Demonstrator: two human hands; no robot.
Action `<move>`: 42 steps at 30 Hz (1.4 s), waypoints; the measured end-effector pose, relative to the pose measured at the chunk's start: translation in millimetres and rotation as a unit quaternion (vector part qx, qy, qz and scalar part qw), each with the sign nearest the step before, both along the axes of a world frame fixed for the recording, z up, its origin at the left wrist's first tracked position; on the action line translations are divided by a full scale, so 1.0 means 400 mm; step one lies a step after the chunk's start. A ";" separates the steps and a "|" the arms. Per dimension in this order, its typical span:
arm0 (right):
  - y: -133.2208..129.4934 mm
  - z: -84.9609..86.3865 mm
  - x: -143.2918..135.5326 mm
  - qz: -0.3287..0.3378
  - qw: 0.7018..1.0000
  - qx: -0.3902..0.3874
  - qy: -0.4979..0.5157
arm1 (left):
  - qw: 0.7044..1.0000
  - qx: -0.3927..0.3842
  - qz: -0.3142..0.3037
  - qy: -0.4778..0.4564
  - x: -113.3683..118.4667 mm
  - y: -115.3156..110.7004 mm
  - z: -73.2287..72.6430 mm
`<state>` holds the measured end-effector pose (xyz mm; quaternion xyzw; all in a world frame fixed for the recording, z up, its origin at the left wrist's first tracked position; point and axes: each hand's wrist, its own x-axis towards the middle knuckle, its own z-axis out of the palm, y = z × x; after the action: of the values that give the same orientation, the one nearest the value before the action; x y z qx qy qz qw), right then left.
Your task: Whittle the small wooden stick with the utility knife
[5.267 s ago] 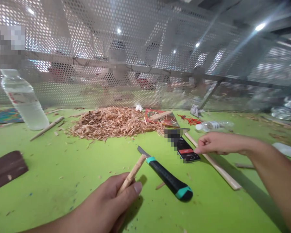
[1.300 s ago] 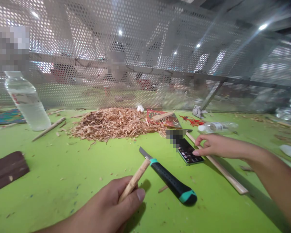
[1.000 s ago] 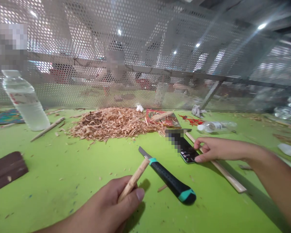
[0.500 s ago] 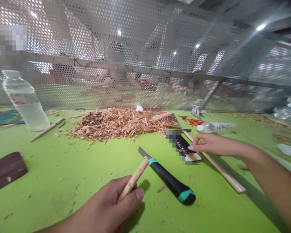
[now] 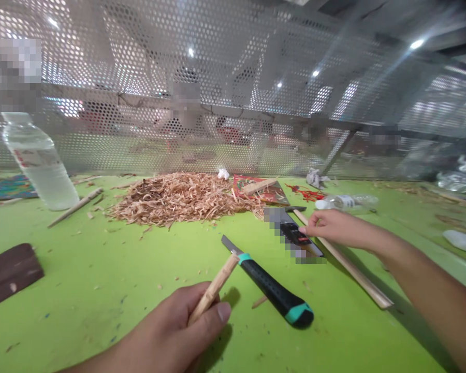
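Observation:
My left hand [image 5: 178,326] is closed around a short whittled wooden stick [image 5: 216,286], whose free end points up and away. Just beyond that end lies a carving knife [image 5: 270,290] with a black and teal handle, its blade pointing to the far left. My right hand [image 5: 328,226] is curled, with a fingertip at the lit screen of a phone [image 5: 297,235] lying on the table; nothing shows in its fingers. Beneath that hand runs the long wooden handle [image 5: 357,274] of a hammer-like tool with a dark head.
A heap of wood shavings [image 5: 178,198] spreads at the back of the green table [image 5: 132,280]. A water bottle [image 5: 42,166] stands at left; another bottle [image 5: 347,202] lies at right. Dark brown sheet [image 5: 11,274] at left edge. Perforated metal screen [image 5: 140,129] behind.
The phone's screen has turned from mostly bright icons to a darker picture. My right hand has shifted slightly up and left over it. My left hand keeps still with the stick.

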<state>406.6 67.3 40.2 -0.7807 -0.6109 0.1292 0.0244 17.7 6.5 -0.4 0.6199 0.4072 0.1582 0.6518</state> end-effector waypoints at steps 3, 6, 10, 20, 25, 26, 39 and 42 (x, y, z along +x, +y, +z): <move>-0.004 0.005 -0.036 -0.002 0.996 0.087 0.001 | 1.000 -0.013 -0.007 0.007 0.005 0.002 0.015; -0.036 -0.002 -0.124 0.040 0.992 0.120 0.022 | 1.000 -0.024 -0.018 -0.003 0.011 0.003 0.030; -0.106 -0.025 -0.268 0.144 0.985 0.070 0.065 | 0.999 -0.031 -0.021 -0.017 0.012 0.003 0.031; -0.144 -0.064 -0.338 0.228 0.973 0.038 0.022 | 0.967 -0.215 0.038 -0.135 0.013 -0.003 0.004; -0.145 -0.077 -0.339 0.223 0.973 0.045 0.038 | 0.940 -0.302 0.038 -0.154 0.011 0.013 -0.005; -0.146 -0.077 -0.341 0.224 0.973 0.047 0.042 | 0.937 -0.310 0.038 -0.158 0.010 0.015 -0.008; -0.143 -0.061 -0.324 0.142 0.931 0.073 0.327 | 0.948 -0.280 0.054 -0.137 0.009 0.011 -0.008; -0.138 -0.072 -0.321 0.107 0.891 0.051 0.439 | 0.962 -0.232 0.085 -0.113 0.008 0.002 0.007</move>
<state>278.3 11.9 11.3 -0.5725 -0.6234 0.4290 0.3157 20.9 7.4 2.3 0.3924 0.4073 0.1834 0.8040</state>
